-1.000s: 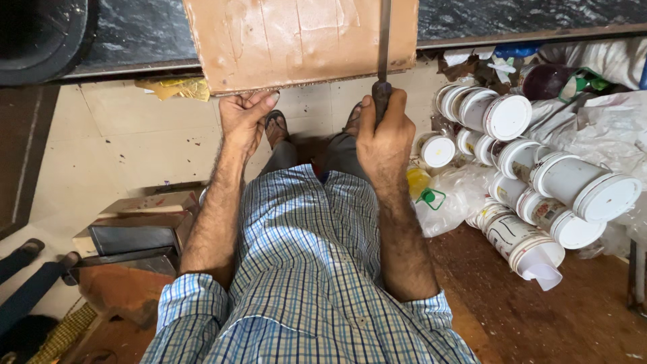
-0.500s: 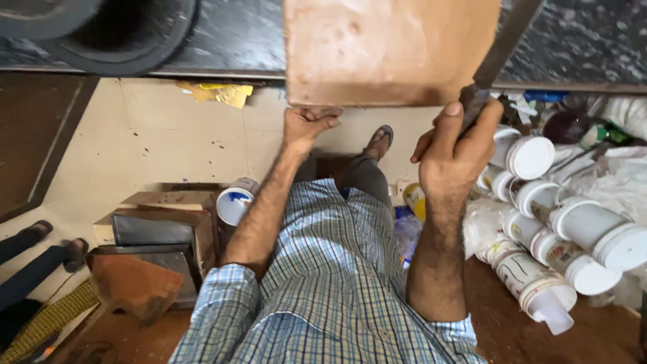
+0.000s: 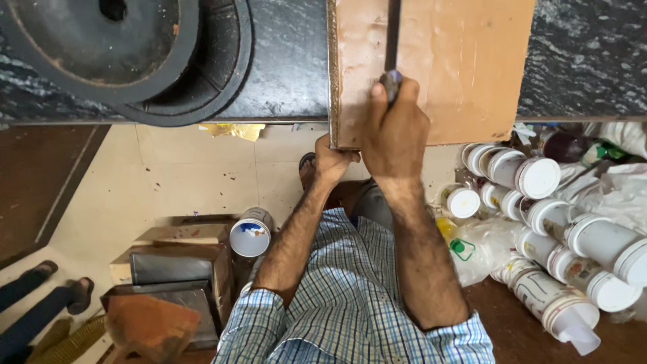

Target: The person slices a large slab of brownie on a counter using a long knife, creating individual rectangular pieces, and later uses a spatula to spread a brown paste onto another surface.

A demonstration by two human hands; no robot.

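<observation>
Fist closed around a dark tool handle (image 3: 390, 82), the right hand (image 3: 394, 131) presses on the brown board (image 3: 465, 61); the left hand (image 3: 332, 160) grips the board's near edge.

matt brown wooden board (image 3: 465, 61) on glossy speckled black stone counter (image 3: 290, 74); white plastic jars (image 3: 539, 176).

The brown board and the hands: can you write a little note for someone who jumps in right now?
Left hand: grips the near bottom edge of the brown board, which lies on the dark stone counter and overhangs it.
Right hand: closed around a dark-handled tool, its thin blade lying along a straight dark line on the board.
Done: the line runs up the board from the tool. How deep it goes cannot be told.
Left: the board is in one piece.
Nearby: white-lidded jars on the floor.
</observation>
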